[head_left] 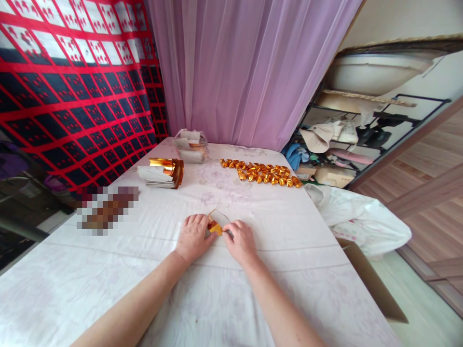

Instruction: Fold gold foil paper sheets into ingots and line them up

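Note:
Between my hands, on the cloth-covered table (144, 270), lies a sheet of gold foil paper (216, 227) with a pale back, partly folded. My left hand (194, 236) rests on its left side, thumb and fingers pressing it down. At its right edge my right hand (240, 241) pinches the paper between thumb and forefinger. Further back on the right are rows of folded gold foil pieces (265, 172). A stack of gold foil sheets (164, 173), white-backed and curling, sits back left. The fingers hide part of the sheet being held.
A clear plastic bag with more paper stacks (191, 144) stands at the table's back edge. A blurred patch (108, 210) covers something at the left edge. On the right are a white plastic bag (361, 219), a cardboard box (372, 279) and a loaded rack (343, 111).

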Tool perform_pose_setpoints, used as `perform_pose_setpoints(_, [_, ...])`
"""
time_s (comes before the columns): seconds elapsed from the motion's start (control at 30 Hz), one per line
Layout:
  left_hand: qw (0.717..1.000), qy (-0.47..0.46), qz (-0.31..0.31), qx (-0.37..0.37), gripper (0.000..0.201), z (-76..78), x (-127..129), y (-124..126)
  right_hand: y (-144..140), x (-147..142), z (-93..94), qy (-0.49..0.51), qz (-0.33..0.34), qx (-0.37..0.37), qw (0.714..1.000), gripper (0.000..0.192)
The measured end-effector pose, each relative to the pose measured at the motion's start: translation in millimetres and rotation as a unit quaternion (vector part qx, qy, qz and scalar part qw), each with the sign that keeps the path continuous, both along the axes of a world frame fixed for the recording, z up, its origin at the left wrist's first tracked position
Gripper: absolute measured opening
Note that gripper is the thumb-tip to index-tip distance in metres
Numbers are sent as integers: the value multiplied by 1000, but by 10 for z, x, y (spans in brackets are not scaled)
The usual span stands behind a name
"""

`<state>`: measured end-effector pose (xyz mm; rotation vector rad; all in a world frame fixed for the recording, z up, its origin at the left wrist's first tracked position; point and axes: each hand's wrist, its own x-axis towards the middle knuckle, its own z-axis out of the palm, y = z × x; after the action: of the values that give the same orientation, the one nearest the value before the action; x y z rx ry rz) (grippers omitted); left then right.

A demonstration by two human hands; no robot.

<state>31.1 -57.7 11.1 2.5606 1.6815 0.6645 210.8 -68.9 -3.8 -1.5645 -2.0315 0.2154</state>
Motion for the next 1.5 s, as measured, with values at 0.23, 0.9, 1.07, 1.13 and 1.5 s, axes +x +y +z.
perform_pose_setpoints(0.23, [1000,8,-7,0,19,-7,-3,-19,54,174,-88,69,69,-8,995,25])
perform_pose_setpoints(0.9, [994,17,-108,11,32,77,-143,-40,-245,220,147,-47,90,26,995,26])
perform_pose_setpoints(1.07, [987,31,-160,-15,38,55,-294,-30,-214,218,150,-26,83,25,996,26])
perform_pose_setpoints(1.13, [983,34,-181,-16,35,66,-298,-44,-202,215,162,-19,79,24,996,26])
perform_pose_setpoints(1.5, [982,29,-188,2,39,19,-138,-314,-267,146,264,-14,101,33,994,29])
